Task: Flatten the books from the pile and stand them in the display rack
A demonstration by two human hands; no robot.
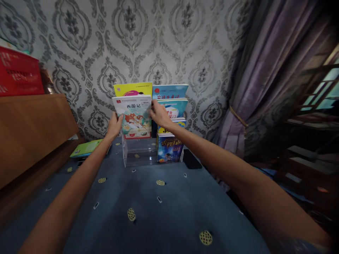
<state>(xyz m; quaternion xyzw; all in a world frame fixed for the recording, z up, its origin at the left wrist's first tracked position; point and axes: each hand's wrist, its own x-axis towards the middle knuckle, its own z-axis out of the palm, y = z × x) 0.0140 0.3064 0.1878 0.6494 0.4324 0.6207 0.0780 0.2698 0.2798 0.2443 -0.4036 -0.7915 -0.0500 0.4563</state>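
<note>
While upright over clear rack (139, 153), book (134, 114) edges in 2 hands' pinching fingers (153, 112).

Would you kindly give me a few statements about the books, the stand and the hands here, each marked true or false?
1. Both hands hold the white-covered book by its side edges. True: left hand, right hand.
2. The clear stand has books in its right column. True.
3. A green book lies flat to the left of the stand. True.
4. The tablecloth is plain red. False: it is blue with small patterns.
5. The dark phone-like slab lies left of the stand. False: it lies to its right.
</note>
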